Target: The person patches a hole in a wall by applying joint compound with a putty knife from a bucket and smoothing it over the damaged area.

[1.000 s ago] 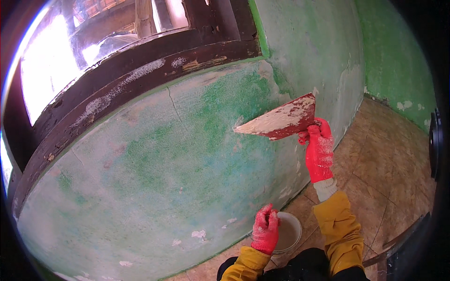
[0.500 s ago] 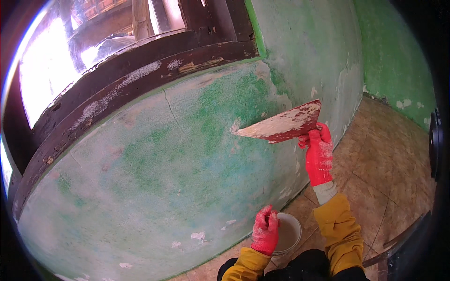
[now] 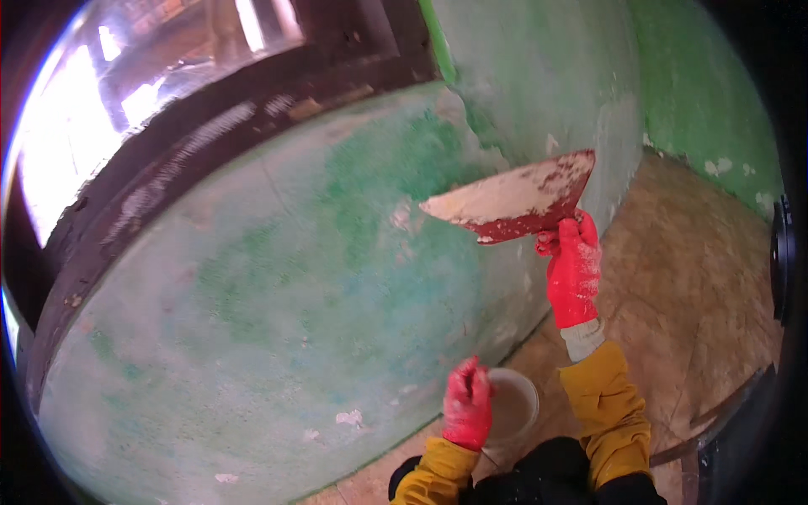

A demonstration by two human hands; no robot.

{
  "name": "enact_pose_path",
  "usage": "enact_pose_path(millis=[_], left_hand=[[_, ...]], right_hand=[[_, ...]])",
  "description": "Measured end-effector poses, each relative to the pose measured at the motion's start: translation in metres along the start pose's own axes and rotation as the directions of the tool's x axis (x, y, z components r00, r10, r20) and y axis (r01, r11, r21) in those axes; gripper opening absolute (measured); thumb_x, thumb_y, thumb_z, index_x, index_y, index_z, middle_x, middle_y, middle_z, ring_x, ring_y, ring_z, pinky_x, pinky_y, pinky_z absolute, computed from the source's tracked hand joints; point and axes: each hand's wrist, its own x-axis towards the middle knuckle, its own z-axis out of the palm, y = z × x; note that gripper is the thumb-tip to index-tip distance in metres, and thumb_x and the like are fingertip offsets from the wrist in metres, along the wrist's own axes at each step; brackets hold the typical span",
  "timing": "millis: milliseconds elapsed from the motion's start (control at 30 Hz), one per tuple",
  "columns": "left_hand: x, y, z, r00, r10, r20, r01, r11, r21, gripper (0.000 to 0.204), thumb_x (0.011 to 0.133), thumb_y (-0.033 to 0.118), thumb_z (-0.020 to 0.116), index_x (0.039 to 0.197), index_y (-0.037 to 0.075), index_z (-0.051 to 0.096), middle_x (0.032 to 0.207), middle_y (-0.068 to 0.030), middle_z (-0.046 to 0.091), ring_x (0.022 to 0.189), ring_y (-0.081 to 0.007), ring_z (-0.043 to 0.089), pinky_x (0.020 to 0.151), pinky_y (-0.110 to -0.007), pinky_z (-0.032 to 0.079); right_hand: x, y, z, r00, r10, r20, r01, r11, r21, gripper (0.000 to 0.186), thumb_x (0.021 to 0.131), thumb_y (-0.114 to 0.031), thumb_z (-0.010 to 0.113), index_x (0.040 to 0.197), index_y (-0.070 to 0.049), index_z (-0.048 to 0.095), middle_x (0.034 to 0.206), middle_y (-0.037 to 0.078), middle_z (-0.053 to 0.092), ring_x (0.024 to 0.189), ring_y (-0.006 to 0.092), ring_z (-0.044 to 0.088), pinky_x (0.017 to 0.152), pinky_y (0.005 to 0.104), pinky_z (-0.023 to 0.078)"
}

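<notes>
My right hand point(image 3: 574, 265), in a red glove dusted white, grips a red trowel point(image 3: 539, 220) whose blade carries pale paste point(image 3: 497, 200). The blade's narrow end lies at the faded green wall point(image 3: 303, 320), beside a small whitish patch point(image 3: 400, 219); I cannot tell whether it touches. My left hand point(image 3: 467, 400), in a red glove, is low by the wall with its fingers curled together; whatever they may hold is unclear. Behind it a white bucket point(image 3: 526, 404) stands on the tiled floor.
A dark, worn wooden window frame point(image 3: 202, 143) with bright panes is at upper left. A greener wall point(image 3: 707, 93) meets this one at right, above brown floor tiles point(image 3: 682, 261). Dark objects point(image 3: 724, 429) stand at the lower right edge.
The trowel has risen and its broad end has moved right. A larger whitish patch shows beside its tip. The view has shifted slightly, and my left hand sits a little higher in the picture.
</notes>
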Motion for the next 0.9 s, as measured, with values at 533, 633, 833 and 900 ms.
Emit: enact_pose_path(millis=[533,633,833,900], left_hand=[[0.133,0.074,-0.112,0.873,-0.487,0.033,0.439,0.812,0.385,0.025,0.091,0.021,0.046,0.108,0.004,0.054,0.086,-0.0053,0.059,0.068,-0.0116,0.057,0.061,-0.025,0.048],[0.126,0.043,-0.133,0.794,-0.598,0.106,0.469,0.715,0.518,0.025,0.091,0.023,0.047,0.107,0.005,0.054,0.085,-0.0050,0.058,0.069,-0.0119,0.057,0.061,-0.025,0.048],[0.098,-0.009,-0.143,0.668,-0.729,0.150,0.562,0.626,0.540,0.031,0.091,0.027,0.048,0.111,0.004,0.050,0.089,-0.0060,0.057,0.070,-0.0129,0.056,0.063,-0.026,0.047],[0.086,-0.029,-0.145,0.651,-0.741,0.166,0.566,0.620,0.543,0.035,0.091,0.027,0.048,0.117,0.003,0.047,0.091,-0.0072,0.057,0.070,-0.0138,0.057,0.063,-0.026,0.048]], right_hand=[[-0.067,0.025,-0.082,0.817,0.545,-0.188,-0.553,0.650,-0.521,0.013,0.086,-0.010,0.050,0.095,-0.002,0.053,0.070,0.007,0.056,0.054,0.0131,0.053,0.047,0.0263,0.043],[-0.074,0.036,-0.082,0.795,0.573,-0.199,-0.582,0.629,-0.515,0.012,0.086,-0.010,0.050,0.096,-0.003,0.053,0.071,0.006,0.056,0.055,0.0125,0.053,0.048,0.0257,0.043],[-0.101,0.055,-0.086,0.680,0.699,-0.222,-0.683,0.494,-0.538,0.012,0.087,-0.011,0.051,0.097,-0.005,0.054,0.075,0.003,0.057,0.058,0.0097,0.054,0.050,0.0227,0.043],[-0.113,0.066,-0.091,0.685,0.693,-0.227,-0.683,0.501,-0.531,0.012,0.087,-0.010,0.050,0.097,-0.005,0.055,0.077,0.002,0.058,0.060,0.0092,0.055,0.051,0.0225,0.044]])
